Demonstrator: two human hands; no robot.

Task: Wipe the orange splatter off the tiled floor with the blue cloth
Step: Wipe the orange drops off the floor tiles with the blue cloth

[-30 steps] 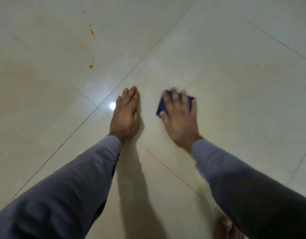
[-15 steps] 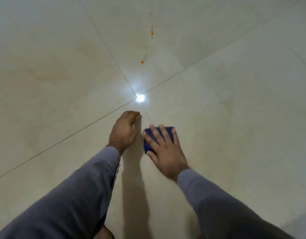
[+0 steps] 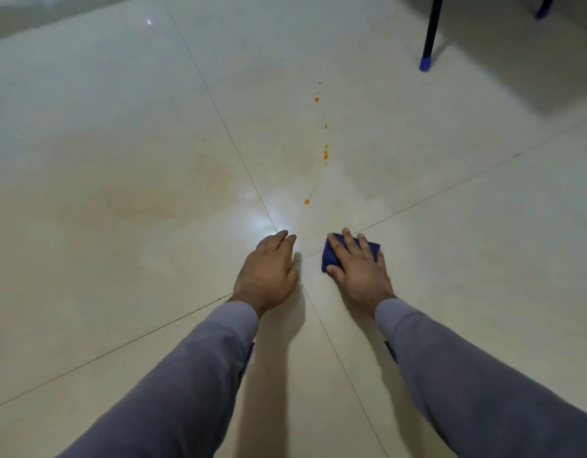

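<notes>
Glossy cream tiled floor (image 3: 127, 166), cut by thin dark grout lines, carries the orange splatter (image 3: 325, 155): small round drops strung in a line. Near it, the folded, soft blue cloth (image 3: 330, 256) lies flat under the right hand (image 3: 356, 269), fingers straight, pressing. The left hand (image 3: 269, 272) rests just beside, fingers relaxed.

Most of the blue cloth (image 3: 330, 256) was covered by the right hand (image 3: 358, 269), so its folding could not be told. The palm of the left hand (image 3: 269, 272) was hidden against the tiled floor (image 3: 120, 292). The chair leg (image 3: 429, 34) was cut off by the top edge. The smallest specks of the orange splatter (image 3: 325, 155) were too small to be counted.
</notes>
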